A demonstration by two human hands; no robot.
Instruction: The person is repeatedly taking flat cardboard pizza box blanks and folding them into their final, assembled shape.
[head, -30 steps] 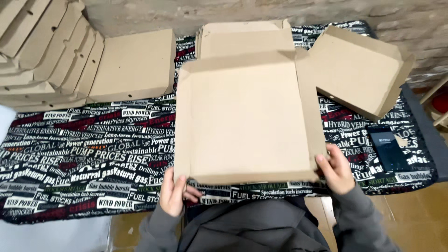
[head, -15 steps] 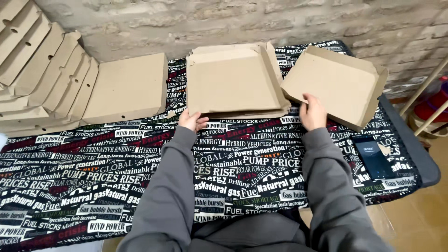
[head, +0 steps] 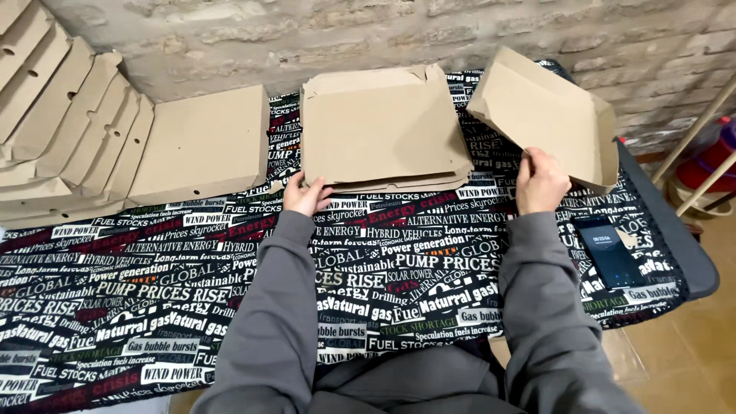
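Observation:
My left hand [head: 305, 195] rests on the near left corner of a stack of flat brown cardboard box blanks [head: 379, 130] at the far middle of the table. My right hand [head: 541, 180] grips the near edge of a folded cardboard box [head: 548, 111] and holds it tilted up off the table at the right. Grey sleeves cover both my arms.
A closed cardboard box [head: 201, 146] lies at the back left, beside a leaning pile of folded boxes [head: 54, 115]. A phone [head: 613, 253] lies on the printed black tablecloth [head: 153, 291] near the right edge. A brick wall stands behind.
The large cardboard sheet held near me has been laid on the far stack. My right hand has taken hold of the box at the right and tilted it up.

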